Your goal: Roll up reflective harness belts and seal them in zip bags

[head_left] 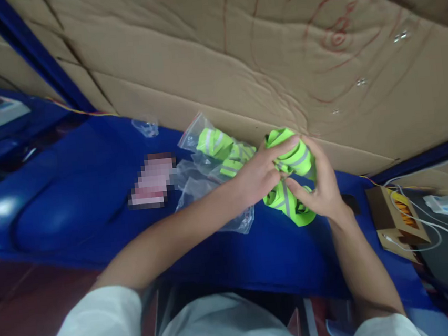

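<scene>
Both my hands are around a rolled neon-yellow strap [300, 158] with a grey reflective stripe, held just above the blue table. My left hand [262, 174] grips its left side, fingers closed over it. My right hand [321, 182] curls around its right side, with the thumb below. Another rolled neon strap [286, 204] lies right under my hands. Left of them, a clear zip bag [214, 141] contains more neon straps, and crumpled clear bags [239, 222] are partly hidden beneath my left forearm.
A blurred-out pink rectangular item [152, 180] lies on the blue table [80, 197]. Cardboard [198, 59] walls the back. On the right are an open cardboard box [397, 214] and white cables [435, 224]. A small plastic scrap [146, 127] sits near the back.
</scene>
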Action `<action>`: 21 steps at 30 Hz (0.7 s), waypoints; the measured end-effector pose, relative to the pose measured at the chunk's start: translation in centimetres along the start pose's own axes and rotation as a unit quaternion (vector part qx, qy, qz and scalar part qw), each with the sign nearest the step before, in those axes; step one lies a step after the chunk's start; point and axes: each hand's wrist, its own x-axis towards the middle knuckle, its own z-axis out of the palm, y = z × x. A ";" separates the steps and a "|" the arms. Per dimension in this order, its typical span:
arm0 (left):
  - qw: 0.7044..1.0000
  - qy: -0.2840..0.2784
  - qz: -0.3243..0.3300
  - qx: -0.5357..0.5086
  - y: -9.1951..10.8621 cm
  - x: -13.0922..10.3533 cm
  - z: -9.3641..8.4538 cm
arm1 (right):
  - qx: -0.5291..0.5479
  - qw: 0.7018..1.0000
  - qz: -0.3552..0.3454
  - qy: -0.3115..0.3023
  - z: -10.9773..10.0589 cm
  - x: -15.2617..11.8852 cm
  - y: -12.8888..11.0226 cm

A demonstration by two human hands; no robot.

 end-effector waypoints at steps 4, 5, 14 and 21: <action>0.997 0.029 -0.032 -0.063 -0.2 -0.6 1.1 | 0.011 1.000 0.028 0.008 -0.3 -0.6 0.1; 0.996 0.018 -0.053 -0.070 -0.5 -0.9 1.5 | -0.006 0.998 0.057 0.019 -0.6 -1.2 0.1; 0.940 -0.153 -0.120 0.281 -5.5 -6.7 0.8 | 0.154 0.887 0.390 0.195 -3.3 -9.0 0.9; 0.586 -0.117 0.124 0.792 -0.8 -11.8 -6.8 | 0.481 0.622 0.516 0.341 -2.6 -9.3 4.8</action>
